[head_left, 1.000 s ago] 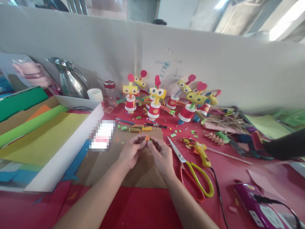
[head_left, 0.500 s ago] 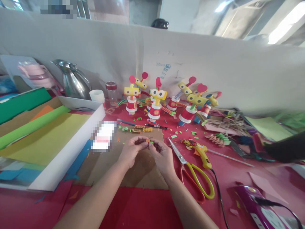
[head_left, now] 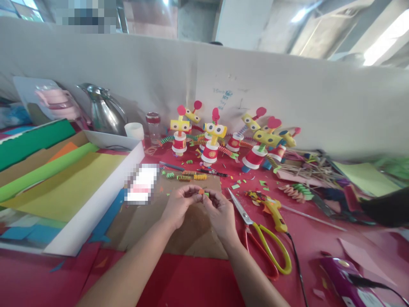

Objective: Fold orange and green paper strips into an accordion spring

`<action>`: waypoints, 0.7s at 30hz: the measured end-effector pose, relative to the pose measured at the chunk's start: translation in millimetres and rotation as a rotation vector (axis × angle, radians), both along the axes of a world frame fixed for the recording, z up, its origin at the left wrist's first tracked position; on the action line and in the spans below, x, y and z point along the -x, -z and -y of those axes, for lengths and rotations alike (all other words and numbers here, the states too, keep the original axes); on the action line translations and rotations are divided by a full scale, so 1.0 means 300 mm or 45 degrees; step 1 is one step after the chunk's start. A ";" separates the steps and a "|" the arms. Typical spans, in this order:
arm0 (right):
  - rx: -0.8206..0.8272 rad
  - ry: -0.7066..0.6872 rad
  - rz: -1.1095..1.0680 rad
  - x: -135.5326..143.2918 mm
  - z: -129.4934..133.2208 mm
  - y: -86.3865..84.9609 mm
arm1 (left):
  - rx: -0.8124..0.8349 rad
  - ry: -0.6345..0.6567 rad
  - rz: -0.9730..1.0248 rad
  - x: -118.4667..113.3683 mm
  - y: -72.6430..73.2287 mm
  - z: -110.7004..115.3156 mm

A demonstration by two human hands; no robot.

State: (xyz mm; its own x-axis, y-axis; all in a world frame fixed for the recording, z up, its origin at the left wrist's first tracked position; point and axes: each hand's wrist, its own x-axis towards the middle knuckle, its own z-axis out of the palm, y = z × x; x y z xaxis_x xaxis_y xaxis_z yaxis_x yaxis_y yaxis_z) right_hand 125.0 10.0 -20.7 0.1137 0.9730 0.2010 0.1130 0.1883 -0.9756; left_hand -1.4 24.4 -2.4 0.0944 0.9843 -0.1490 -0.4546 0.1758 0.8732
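My left hand (head_left: 181, 207) and my right hand (head_left: 221, 213) meet over a brown cardboard sheet (head_left: 191, 238), fingertips pinched together. Between them is a small folded paper strip (head_left: 201, 192), orange on the left and green on the right. Fingers cover most of the strip. Just beyond the hands lie short accordion-folded paper springs (head_left: 200, 177) in green, orange and yellow, beside a dark pen (head_left: 212, 172). Large scissors (head_left: 247, 219) with a red and a yellow handle rest right of my right hand, blades half apart.
Several paper-cup figures (head_left: 211, 150) stand at the back. A yellow glue gun (head_left: 275, 213) with a black cord lies at right, near a purple power strip (head_left: 347, 277). At left are a box of coloured paper (head_left: 92, 204), a blurred-out patch, a steel jug (head_left: 104, 111) and a white cup (head_left: 134, 130).
The view has tilted and shifted slightly, so everything sits a little lower and further right. Both hands keep their pinch on the paper strip, with hardly any motion.
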 end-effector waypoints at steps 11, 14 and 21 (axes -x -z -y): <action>-0.140 0.038 0.257 0.008 0.021 -0.003 | 0.029 -0.013 0.127 -0.001 0.021 -0.007; -0.332 0.104 0.385 0.005 0.035 -0.007 | 0.046 -0.006 0.185 0.003 0.028 -0.012; -0.096 0.082 0.130 -0.004 0.024 -0.027 | 0.073 -0.034 0.289 0.010 0.028 -0.024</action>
